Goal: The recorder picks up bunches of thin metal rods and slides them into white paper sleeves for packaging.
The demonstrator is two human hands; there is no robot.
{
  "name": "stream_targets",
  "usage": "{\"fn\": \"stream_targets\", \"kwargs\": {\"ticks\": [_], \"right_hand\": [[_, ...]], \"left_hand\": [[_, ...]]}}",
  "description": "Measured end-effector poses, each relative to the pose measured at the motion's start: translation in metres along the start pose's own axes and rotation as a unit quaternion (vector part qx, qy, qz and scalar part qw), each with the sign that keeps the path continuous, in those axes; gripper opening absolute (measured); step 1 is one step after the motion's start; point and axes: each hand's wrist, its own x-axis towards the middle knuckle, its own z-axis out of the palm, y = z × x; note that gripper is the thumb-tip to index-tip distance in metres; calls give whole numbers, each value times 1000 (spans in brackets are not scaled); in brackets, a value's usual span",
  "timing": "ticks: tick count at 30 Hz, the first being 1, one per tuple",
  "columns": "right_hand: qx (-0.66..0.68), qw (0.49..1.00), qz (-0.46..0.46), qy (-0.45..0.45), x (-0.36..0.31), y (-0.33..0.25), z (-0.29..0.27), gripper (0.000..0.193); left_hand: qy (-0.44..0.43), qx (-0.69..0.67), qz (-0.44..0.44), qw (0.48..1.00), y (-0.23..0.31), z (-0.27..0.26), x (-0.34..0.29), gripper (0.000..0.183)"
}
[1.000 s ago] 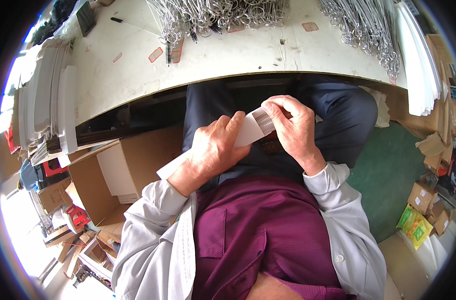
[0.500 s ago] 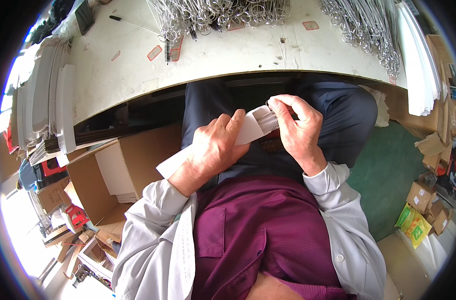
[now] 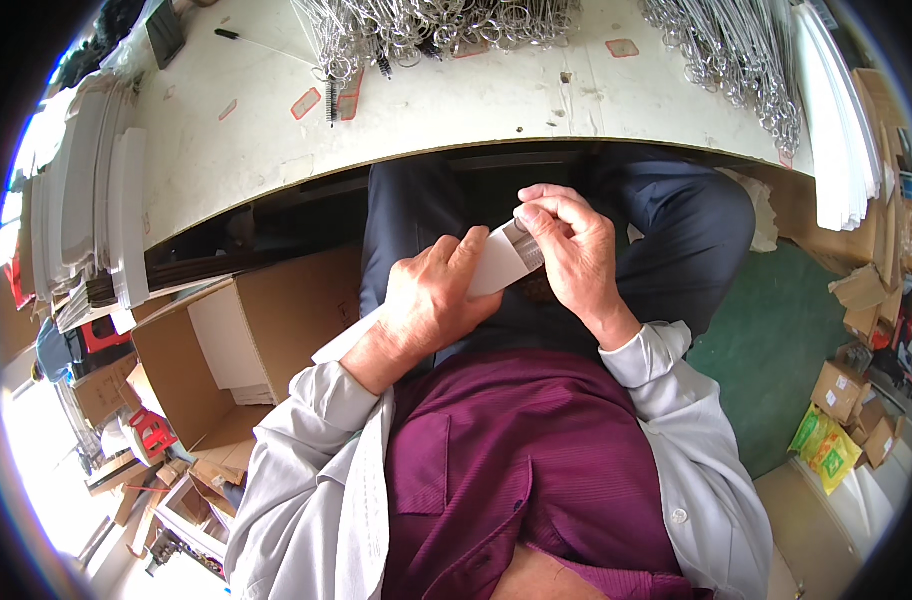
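A long, narrow white box (image 3: 498, 262) slants across my lap, its open end up and to the right. My left hand (image 3: 423, 298) is closed around the box's middle, thumb beneath and fingers over the top. From the open end sticks a pale, see-through ridged bundle (image 3: 528, 246); its exact kind is hard to make out. My right hand (image 3: 579, 252) is closed at that end, thumb and fingertips against the bundle. Its fingers partly hide the bundle's tip.
On the white table (image 3: 426, 110) lie piles of wire-handled brushes with looped ends (image 3: 446, 25) and one loose brush (image 3: 331, 100). Stacks of flat white cartons (image 3: 126, 215) stand at the left edge. An open cardboard box (image 3: 201, 350) sits below, left of my legs.
My right hand has moved slightly left and toward the box. Less of the ridged bundle sticks out of the open end. My left hand keeps its hold.
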Motion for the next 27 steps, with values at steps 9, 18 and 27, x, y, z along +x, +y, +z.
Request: {"fn": "stream_targets", "kwargs": {"ticks": [9, 18, 27], "right_hand": [[-52, 990, -69, -108, -7, 9, -2, 49], [-206, 956, -148, -148, -13, 9, -1, 65], [-255, 942, -205, -74, -28, -3, -16, 46]], "left_hand": [[-7, -41, -24, 999, 4, 0, -4, 66], [-38, -75, -76, 994, 3, 3, -6, 64], [15, -119, -91, 989, 1, 5, -4, 58]]}}
